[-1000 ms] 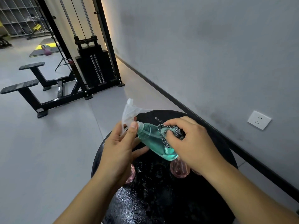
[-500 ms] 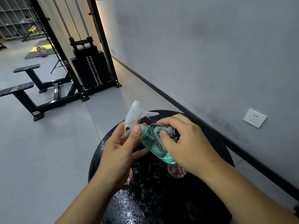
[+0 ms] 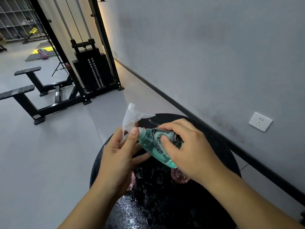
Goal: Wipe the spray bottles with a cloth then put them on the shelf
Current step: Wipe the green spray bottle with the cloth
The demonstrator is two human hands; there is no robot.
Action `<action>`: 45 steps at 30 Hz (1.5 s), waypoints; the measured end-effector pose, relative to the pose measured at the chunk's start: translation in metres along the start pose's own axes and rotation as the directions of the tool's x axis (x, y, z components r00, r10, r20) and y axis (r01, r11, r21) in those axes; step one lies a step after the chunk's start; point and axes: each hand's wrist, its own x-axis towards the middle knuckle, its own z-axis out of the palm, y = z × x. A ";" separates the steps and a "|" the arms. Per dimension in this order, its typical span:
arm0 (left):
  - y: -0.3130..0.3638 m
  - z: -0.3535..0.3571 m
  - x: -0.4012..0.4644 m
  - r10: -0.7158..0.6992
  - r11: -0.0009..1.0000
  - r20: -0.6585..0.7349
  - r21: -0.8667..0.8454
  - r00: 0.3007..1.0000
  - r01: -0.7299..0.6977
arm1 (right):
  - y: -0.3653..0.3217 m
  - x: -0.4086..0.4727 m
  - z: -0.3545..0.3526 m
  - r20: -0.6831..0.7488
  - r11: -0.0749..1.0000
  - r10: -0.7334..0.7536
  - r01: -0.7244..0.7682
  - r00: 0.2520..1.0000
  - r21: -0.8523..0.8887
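Observation:
A teal spray bottle [image 3: 149,142] with a clear white trigger head [image 3: 131,119] is held tilted above a round black table [image 3: 219,146]. My left hand [image 3: 118,156] grips its neck just under the trigger head, thumb on top. My right hand [image 3: 186,151] presses a dark speckled cloth [image 3: 165,136] around the bottle's body, fingers curled over it. Two pink bottles [image 3: 179,176] lie on the table below, mostly hidden by my hands; the second pink bottle [image 3: 131,182] peeks out under my left wrist.
The table top [image 3: 148,204] is glossy and wet-looking. A grey wall with a white socket [image 3: 260,121] runs along the right. A black cable weight machine [image 3: 89,70] and bench [image 3: 24,93] stand on the grey floor to the left. Shelving [image 3: 14,19] is far back left.
My right hand has slid the cloth up the bottle's body toward the neck. The bottle and both hands have stayed over the table; the view has shifted slightly.

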 end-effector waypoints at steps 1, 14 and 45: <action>0.001 -0.001 0.001 0.002 1.000 -0.012 -0.007 1.000 -0.002 | 0.003 0.002 -0.004 0.007 1.000 0.025 -0.025 1.000 0.001; 0.002 -0.003 0.000 -0.044 0.998 0.010 -0.044 0.999 0.044 | 0.004 0.000 -0.010 0.081 0.999 0.050 -0.049 0.995 -0.017; 0.007 -0.007 0.004 -0.058 0.996 -0.184 -0.078 0.981 0.045 | 0.021 -0.004 -0.011 0.032 0.983 0.177 -0.175 0.984 -0.063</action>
